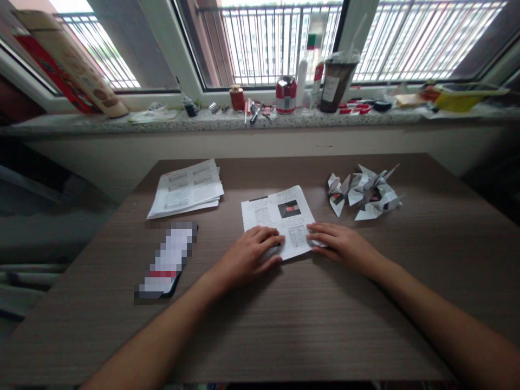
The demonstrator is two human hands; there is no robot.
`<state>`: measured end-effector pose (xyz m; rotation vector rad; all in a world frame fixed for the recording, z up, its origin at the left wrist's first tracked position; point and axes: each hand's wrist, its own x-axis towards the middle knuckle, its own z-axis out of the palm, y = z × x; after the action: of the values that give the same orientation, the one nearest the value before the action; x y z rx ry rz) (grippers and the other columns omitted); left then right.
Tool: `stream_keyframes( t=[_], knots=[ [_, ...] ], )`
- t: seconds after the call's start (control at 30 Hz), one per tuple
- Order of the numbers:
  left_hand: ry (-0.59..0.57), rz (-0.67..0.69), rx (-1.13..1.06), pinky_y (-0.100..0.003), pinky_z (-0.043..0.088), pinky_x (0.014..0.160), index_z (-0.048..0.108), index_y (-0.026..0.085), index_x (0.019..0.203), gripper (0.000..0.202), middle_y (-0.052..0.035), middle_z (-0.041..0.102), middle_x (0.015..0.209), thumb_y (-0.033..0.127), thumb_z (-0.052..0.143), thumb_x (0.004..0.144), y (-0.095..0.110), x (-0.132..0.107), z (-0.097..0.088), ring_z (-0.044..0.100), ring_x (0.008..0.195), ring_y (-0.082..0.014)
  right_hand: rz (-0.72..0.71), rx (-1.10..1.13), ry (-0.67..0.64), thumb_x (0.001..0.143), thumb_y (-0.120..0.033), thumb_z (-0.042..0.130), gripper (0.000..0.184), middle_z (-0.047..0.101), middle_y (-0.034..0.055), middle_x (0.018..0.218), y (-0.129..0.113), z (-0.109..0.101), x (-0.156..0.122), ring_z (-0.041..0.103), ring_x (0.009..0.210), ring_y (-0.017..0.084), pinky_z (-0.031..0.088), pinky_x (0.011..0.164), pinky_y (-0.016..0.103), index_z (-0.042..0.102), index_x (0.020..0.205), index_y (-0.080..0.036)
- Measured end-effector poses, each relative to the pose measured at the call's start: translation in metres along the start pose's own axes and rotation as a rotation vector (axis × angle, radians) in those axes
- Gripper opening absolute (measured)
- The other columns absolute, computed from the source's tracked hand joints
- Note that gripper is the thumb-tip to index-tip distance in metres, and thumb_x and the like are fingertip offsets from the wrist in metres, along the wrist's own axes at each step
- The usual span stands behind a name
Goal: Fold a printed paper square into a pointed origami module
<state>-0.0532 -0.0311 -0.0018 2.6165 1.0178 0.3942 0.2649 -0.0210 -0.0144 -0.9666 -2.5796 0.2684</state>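
A printed sheet of paper (pixel 268 215) lies flat on the brown table (pixel 260 325) in front of me, slightly turned, with a ragged left edge. Across its lower left corner rests my left hand (pixel 255 252), fingers stretched out and covering part of the print. My right hand (pixel 339 244) touches the sheet's right edge with its fingertips, the fingers spread and nearly flat. Beyond the right hand sit folded paper pieces (pixel 374 195), star-like and pointed, with a smaller folded piece (pixel 337 192) at their left.
A stack of printed sheets (pixel 187 189) lies at the back left. Nearer me is a phone (pixel 168 260), its screen blurred out. Behind the table, the stone windowsill (pixel 227 123) carries a red can (pixel 286 95), a dark cup with a straw (pixel 335 84), bottles and small tools.
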Motion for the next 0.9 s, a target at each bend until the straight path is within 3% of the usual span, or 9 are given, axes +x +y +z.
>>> stream_keyframes(
  t=[0.13, 0.3, 0.4, 0.57, 0.67, 0.77, 0.9],
  knots=[
    [-0.058, 0.040, -0.067, -0.052, 0.044, 0.114, 0.051, 0.028, 0.148, 0.060, -0.0122, 0.054, 0.147, 0.049, 0.069, 0.095, 0.001, -0.002, -0.013, 0.049, 0.137, -0.0318, 0.008, 0.004, 0.023, 0.104, -0.029, 0.056, 0.025, 0.068, 0.0137, 0.138, -0.002, -0.001, 0.002, 0.065, 0.127, 0.029, 0.056, 0.104, 0.050, 0.070, 0.122, -0.019],
    [-0.075, 0.027, -0.095, -0.051, 0.042, 0.117, 0.050, 0.028, 0.149, 0.058, -0.0099, 0.051, 0.151, 0.032, 0.068, 0.094, -0.003, -0.007, -0.021, 0.048, 0.138, -0.0286, 0.044, 0.028, 0.043, 0.105, -0.029, 0.054, 0.024, 0.071, 0.0098, 0.133, -0.002, -0.002, 0.002, 0.067, 0.125, 0.026, 0.057, 0.103, 0.049, 0.069, 0.123, -0.022],
    [-0.070, 0.026, -0.131, -0.049, 0.043, 0.116, 0.051, 0.029, 0.148, 0.054, -0.0087, 0.053, 0.151, 0.023, 0.064, 0.096, -0.009, -0.008, -0.019, 0.050, 0.138, -0.0261, 0.058, 0.054, 0.039, 0.104, -0.030, 0.056, 0.025, 0.072, 0.0092, 0.131, -0.001, -0.005, 0.001, 0.067, 0.123, 0.026, 0.056, 0.102, 0.049, 0.069, 0.125, -0.023],
    [-0.012, 0.041, -0.191, -0.048, 0.048, 0.112, 0.062, 0.028, 0.137, 0.036, -0.0079, 0.060, 0.145, 0.021, 0.057, 0.102, -0.015, -0.008, -0.018, 0.057, 0.132, -0.0234, 0.021, 0.117, 0.001, 0.094, -0.039, 0.071, 0.040, 0.069, 0.0107, 0.137, 0.004, -0.009, -0.004, 0.065, 0.126, 0.029, 0.054, 0.105, 0.050, 0.065, 0.132, -0.024],
    [-0.006, 0.029, -0.209, -0.045, 0.052, 0.106, 0.065, 0.027, 0.131, 0.031, -0.0073, 0.065, 0.137, 0.020, 0.056, 0.102, -0.016, -0.009, -0.019, 0.063, 0.125, -0.0223, 0.058, 0.194, 0.029, 0.099, -0.032, 0.065, 0.031, 0.072, 0.0097, 0.130, 0.006, -0.010, -0.006, 0.068, 0.119, 0.026, 0.055, 0.102, 0.045, 0.066, 0.129, -0.025],
    [0.043, -0.003, -0.234, -0.039, 0.056, 0.097, 0.066, 0.024, 0.127, 0.027, -0.0071, 0.070, 0.126, 0.021, 0.053, 0.104, -0.016, -0.010, -0.018, 0.068, 0.113, -0.0202, 0.131, 0.269, 0.066, 0.103, -0.029, 0.056, 0.020, 0.075, 0.0084, 0.118, 0.004, -0.011, -0.006, 0.071, 0.109, 0.023, 0.057, 0.095, 0.039, 0.069, 0.117, -0.024],
    [0.139, -0.067, -0.254, -0.032, 0.057, 0.083, 0.067, 0.020, 0.116, 0.021, -0.0062, 0.073, 0.107, 0.024, 0.048, 0.107, -0.014, -0.009, -0.017, 0.070, 0.095, -0.0176, 0.270, 0.286, 0.109, 0.105, -0.036, 0.051, 0.023, 0.073, 0.0043, 0.089, -0.004, -0.013, 0.000, 0.068, 0.078, 0.019, 0.053, 0.069, 0.030, 0.068, 0.098, -0.022]
  ],
)
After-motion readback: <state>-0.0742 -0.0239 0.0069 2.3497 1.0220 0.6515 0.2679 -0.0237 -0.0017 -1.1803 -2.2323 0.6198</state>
